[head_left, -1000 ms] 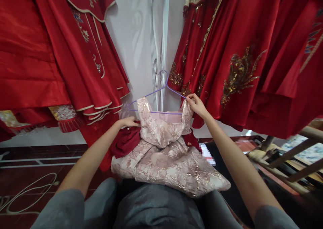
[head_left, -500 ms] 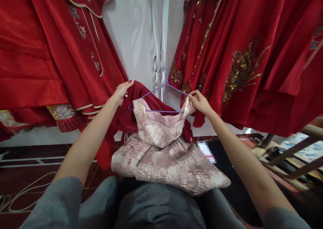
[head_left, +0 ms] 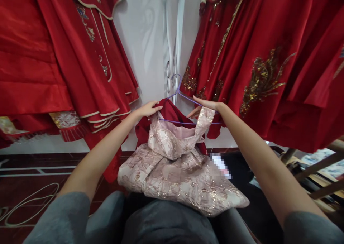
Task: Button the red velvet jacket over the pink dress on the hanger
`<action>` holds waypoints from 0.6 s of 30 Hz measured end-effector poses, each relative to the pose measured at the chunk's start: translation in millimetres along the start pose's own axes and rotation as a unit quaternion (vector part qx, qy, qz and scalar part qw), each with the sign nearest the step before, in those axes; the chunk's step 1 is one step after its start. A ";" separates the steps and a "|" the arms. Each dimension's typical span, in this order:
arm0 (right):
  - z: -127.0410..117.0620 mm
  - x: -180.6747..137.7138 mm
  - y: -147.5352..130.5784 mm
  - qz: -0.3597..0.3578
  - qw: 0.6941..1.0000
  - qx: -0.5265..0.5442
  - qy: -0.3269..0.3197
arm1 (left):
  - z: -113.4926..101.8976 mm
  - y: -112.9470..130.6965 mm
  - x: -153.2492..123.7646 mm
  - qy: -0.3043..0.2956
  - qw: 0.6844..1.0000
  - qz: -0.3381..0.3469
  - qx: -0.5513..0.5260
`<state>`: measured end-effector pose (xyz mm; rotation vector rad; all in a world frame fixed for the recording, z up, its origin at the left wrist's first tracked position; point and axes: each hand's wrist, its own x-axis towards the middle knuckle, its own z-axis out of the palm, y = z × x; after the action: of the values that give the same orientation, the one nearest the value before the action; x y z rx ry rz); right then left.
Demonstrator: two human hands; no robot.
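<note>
A pink-and-gold brocade dress lies folded over my lap, its bodice raised with one strap on a purple hanger. Dark red cloth drapes behind the bodice, over the hanger's left side. My left hand is closed around this cloth by the left strap; its fingertips are partly hidden. My right hand has its fingers stretched out along the hanger's right arm, thumb apart. The right strap lies just under that hand, over the hanger.
Red embroidered gowns hang on the left and right, close to both arms. A white metal stand rises in the middle behind the hanger. White cable loops on the tiled floor at left; a wooden rack stands at right.
My left hand has moved right, bringing the dark red cloth in over the hanger's left end. My right hand has let go of the strap and straightened its fingers along the hanger.
</note>
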<state>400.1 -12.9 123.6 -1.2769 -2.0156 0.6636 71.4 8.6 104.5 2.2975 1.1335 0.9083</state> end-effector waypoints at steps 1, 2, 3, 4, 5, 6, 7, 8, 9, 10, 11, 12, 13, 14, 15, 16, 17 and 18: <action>3.0 5.7 -0.8 -0.002 1.000 -0.013 -0.002 | 2.9 -1.7 2.8 0.004 1.000 0.002 -0.001; 6.0 10.5 -1.0 -0.003 1.000 -0.017 -0.011 | 5.0 -3.0 5.4 0.004 1.000 -0.002 -0.009; 9.2 14.3 -0.7 -0.003 1.000 -0.012 -0.026 | 6.1 -4.0 7.6 -0.001 1.000 -0.008 -0.020; 12.4 17.0 0.1 -0.002 0.999 0.001 -0.048 | 6.6 -4.9 9.2 -0.003 0.999 -0.015 -0.030; 15.6 18.6 1.2 0.003 0.997 0.020 -0.075 | 6.4 -5.6 10.2 -0.001 0.999 -0.024 -0.036; 18.6 19.6 2.7 0.011 0.994 0.042 -0.101 | 5.6 -6.1 10.5 0.006 0.999 -0.036 -0.035; 21.2 20.2 4.5 0.021 0.990 0.063 -0.123 | 4.4 -6.4 10.1 0.018 0.998 -0.048 -0.027; 23.4 20.9 6.5 0.028 0.987 0.080 -0.137 | 3.0 -6.5 9.2 0.027 0.998 -0.056 -0.014; 25.1 21.9 8.8 0.029 0.985 0.094 -0.142 | 1.6 -6.4 7.9 0.030 0.998 -0.058 0.001; 26.4 23.6 11.4 0.027 0.985 0.101 -0.141 | 0.2 -6.2 6.3 0.026 0.998 -0.054 0.016; 27.2 26.0 14.2 0.026 0.985 0.103 -0.133 | -0.9 -5.9 4.7 0.016 0.998 -0.043 0.030; 27.7 28.8 17.0 0.029 0.987 0.100 -0.126 | -1.7 -5.6 3.2 0.007 0.999 -0.028 0.046; 28.0 31.9 19.7 0.036 0.988 0.095 -0.120 | -2.2 -5.3 1.8 0.003 0.998 -0.013 0.064; 28.1 34.8 22.1 0.047 0.988 0.089 -0.113 | -2.2 -5.0 0.7 0.007 0.996 -0.003 0.084; 28.0 37.0 23.9 0.060 0.989 0.084 -0.109 | -2.0 -4.7 -0.4 0.018 0.995 0.002 0.102; 27.7 38.3 25.1 0.071 0.988 0.081 -0.110 | -1.6 -4.4 -1.3 0.029 0.993 0.004 0.115; 27.1 38.3 25.4 0.079 0.987 0.080 -0.114 | -1.2 -4.1 -2.3 0.038 0.992 0.002 0.118; 26.3 37.0 24.8 0.085 0.986 0.079 -0.119 | -0.8 -3.9 -3.3 0.042 0.993 -0.001 0.113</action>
<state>383.4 28.9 98.2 -1.3372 -2.0061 1.0794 67.3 8.2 101.5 2.4552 1.3358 0.9251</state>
